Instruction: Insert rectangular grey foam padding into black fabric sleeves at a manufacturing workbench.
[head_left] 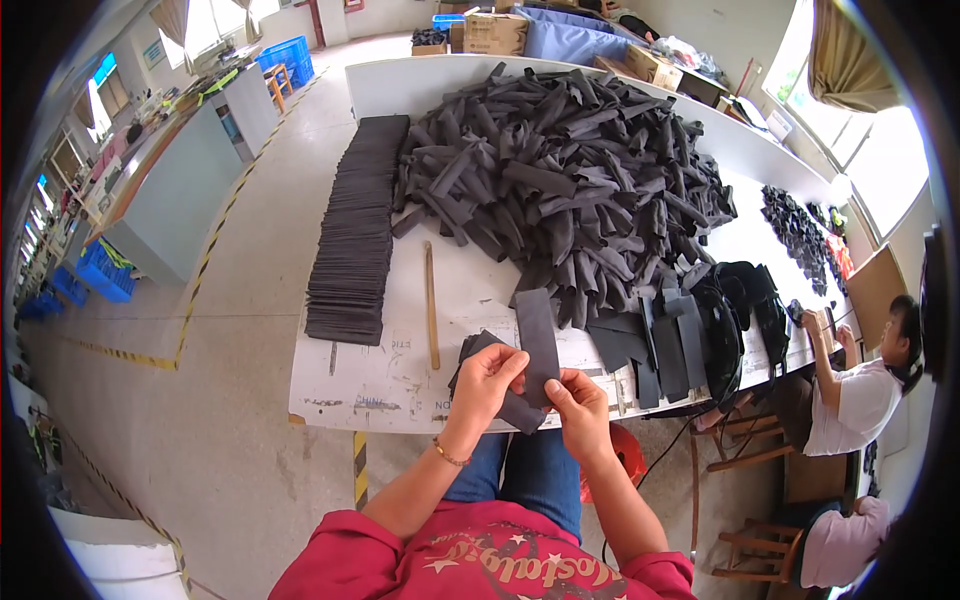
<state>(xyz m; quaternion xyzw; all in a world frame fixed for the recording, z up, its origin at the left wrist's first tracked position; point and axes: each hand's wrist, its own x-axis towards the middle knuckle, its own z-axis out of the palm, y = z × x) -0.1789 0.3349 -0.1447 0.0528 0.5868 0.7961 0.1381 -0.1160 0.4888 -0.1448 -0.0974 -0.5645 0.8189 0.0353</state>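
Note:
Both of my hands are over the near edge of the white table (330, 395), pinching dark strips that look like fabric. My left hand (488, 385), fingers closed, grips the left side of a dark fabric strip (538, 330) that points away from me. At its lower right side, my right hand (582, 408) pinches with thumb and fingers. Another dark piece (521, 415) hangs below, between the hands; how it is held is partly hidden. Just beyond my left hand, a few dark strips (480, 343) lie on the table, partly covered by that hand.
A large heap of curled dark strips (570, 170) covers the table's far part. Left of it runs a long neat stack (355, 230). A wooden stick (432, 305) lies between. Flat strips (680, 345) and a black bag-like item (722, 320) sit right. Another person (860, 390) sits at right.

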